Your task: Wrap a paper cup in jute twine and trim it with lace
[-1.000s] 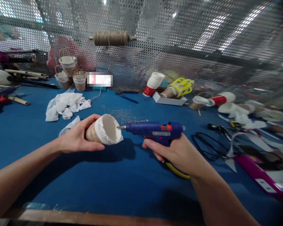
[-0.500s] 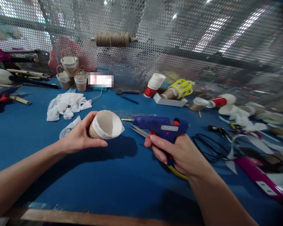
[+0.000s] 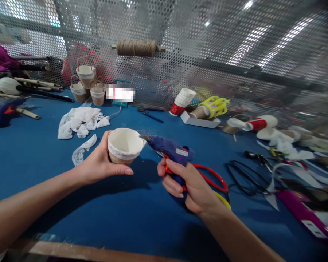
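Observation:
My left hand (image 3: pixel 101 165) is wrapped round a paper cup (image 3: pixel 123 154) covered in brown burlap, with white lace round its rim. The cup's mouth faces up and toward me, tilted slightly. In my right hand (image 3: pixel 188 185) is a blue hot glue gun (image 3: pixel 169 147), my fingers closed round its handle at the red trigger. Its metal nozzle reaches the right side of the cup's rim; whether it touches I cannot tell. Scissors with red and yellow handles (image 3: pixel 214 178) lie behind the right hand, partly hidden. A strip of lace (image 3: pixel 83 150) lies just beyond my left wrist.
Small burlap baskets (image 3: pixel 86 78) are stacked at the back left, near a heap of white lace (image 3: pixel 80 120). Stacked paper cups (image 3: pixel 183 100), pliers (image 3: pixel 151 113) and a twine spool (image 3: pixel 136 48) are at the back. A black cable (image 3: pixel 243 178) and purple power strip (image 3: pixel 300 211) lie right.
The glue gun has swung, its body now sloping down to the right and its nozzle at the cup's rim. The cup has turned more upright. The scissors' red handle has come into sight.

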Demonstrator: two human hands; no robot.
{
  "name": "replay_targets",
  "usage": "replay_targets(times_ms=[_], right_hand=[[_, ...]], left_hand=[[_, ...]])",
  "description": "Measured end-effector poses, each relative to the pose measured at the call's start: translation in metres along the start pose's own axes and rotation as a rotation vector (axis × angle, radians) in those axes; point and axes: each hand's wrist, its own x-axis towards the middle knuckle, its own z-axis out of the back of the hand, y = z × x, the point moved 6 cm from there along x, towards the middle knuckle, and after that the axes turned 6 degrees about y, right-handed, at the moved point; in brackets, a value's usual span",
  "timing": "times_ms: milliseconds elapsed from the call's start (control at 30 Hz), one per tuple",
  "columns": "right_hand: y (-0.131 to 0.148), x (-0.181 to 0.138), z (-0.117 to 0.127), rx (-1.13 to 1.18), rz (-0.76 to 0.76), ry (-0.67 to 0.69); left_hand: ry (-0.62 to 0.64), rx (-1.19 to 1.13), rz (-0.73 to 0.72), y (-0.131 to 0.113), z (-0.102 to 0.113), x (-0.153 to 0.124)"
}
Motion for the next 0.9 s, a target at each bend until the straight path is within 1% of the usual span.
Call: replay_targets(times_ms=[67, 133, 200, 300, 367, 467, 600, 767, 900], right_hand=[[-0.001, -0.001, 0.000, -0.027, 0.000, -0.014], [0.000, -0.002, 0.001, -0.105, 0.023, -0.046], [0.003, -0.004, 0.003, -0.255, 0.068, -0.105], [0.012, -0.007, 0.006, -0.546, 0.139, -0.217], [0.017, -0.010, 0.008, -0.713, 0.160, -0.285], [0.023, -0.012, 0.009, -0.874, 0.166, -0.329], [0.029, -0.015, 0.008, -0.939, 0.180, -0.315], [0.037, -0.018, 0.011, -0.947, 0.223, -0.360], [0.036, -0.017, 0.012, -1.020, 0.178, -0.323]], left_hand=[[-0.015, -0.008, -0.016, 0.000, 0.000, 0.000], [-0.026, -0.005, -0.021, 0.001, 0.000, 0.000], [-0.056, 0.010, -0.028, 0.001, 0.001, 0.001], [-0.124, 0.046, -0.024, 0.002, 0.003, 0.000], [-0.152, 0.093, -0.006, 0.002, 0.004, 0.000], [-0.168, 0.182, 0.007, 0.002, 0.005, 0.000], [-0.143, 0.226, 0.022, 0.001, 0.005, 0.001], [-0.090, 0.215, 0.004, 0.000, 0.003, 0.001], [-0.058, 0.206, -0.006, 0.000, 0.002, 0.000]])
